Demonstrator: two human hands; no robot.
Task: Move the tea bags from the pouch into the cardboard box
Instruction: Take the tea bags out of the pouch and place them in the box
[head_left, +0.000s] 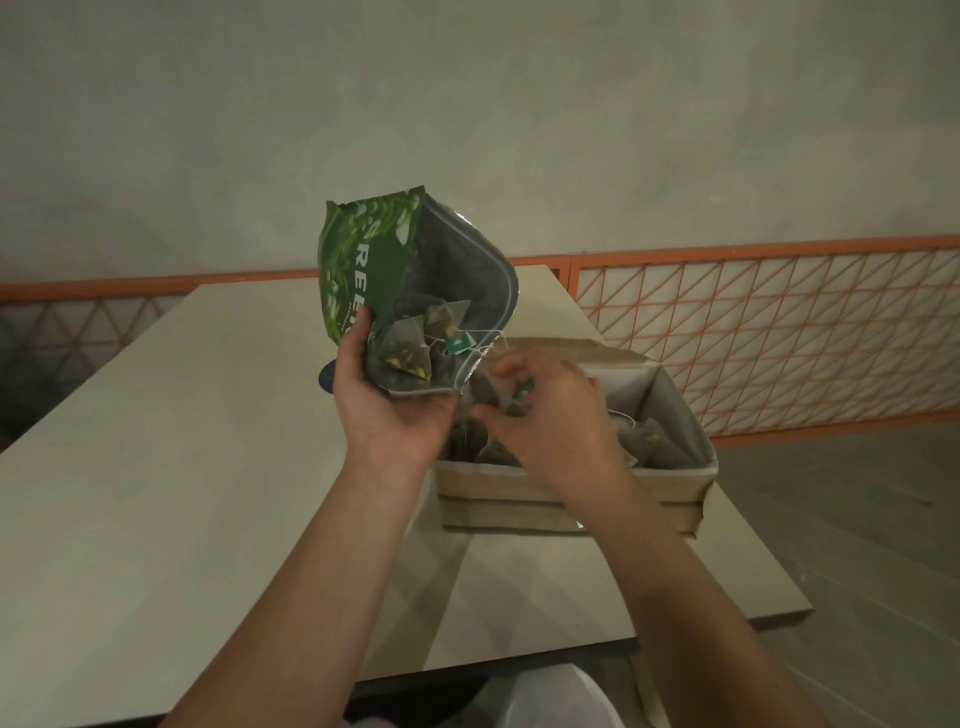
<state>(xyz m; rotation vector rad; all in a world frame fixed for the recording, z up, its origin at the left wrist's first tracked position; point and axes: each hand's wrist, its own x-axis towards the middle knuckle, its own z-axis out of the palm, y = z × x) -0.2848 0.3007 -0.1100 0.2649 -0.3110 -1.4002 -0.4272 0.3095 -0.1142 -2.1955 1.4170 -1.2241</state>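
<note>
A green foil pouch (363, 254) is held up above the table, its open mouth tipped toward me and to the right. My left hand (387, 400) grips it from below at its lower edge. Pyramid tea bags (405, 348) with strings and a green tag lie in the mouth. My right hand (545, 410) is pinched on a tea bag (493, 395) right at the pouch's lip, above the cardboard box (566, 493). The box stands open on the table at the right and holds several tea bags (647, 439).
The pale table (182, 441) runs left and far; its right edge lies just past the box. An orange lattice railing (753, 332) stands behind. A small dark round object (327, 376) lies behind my left hand. A white rounded thing (561, 696) sits below the table's near edge.
</note>
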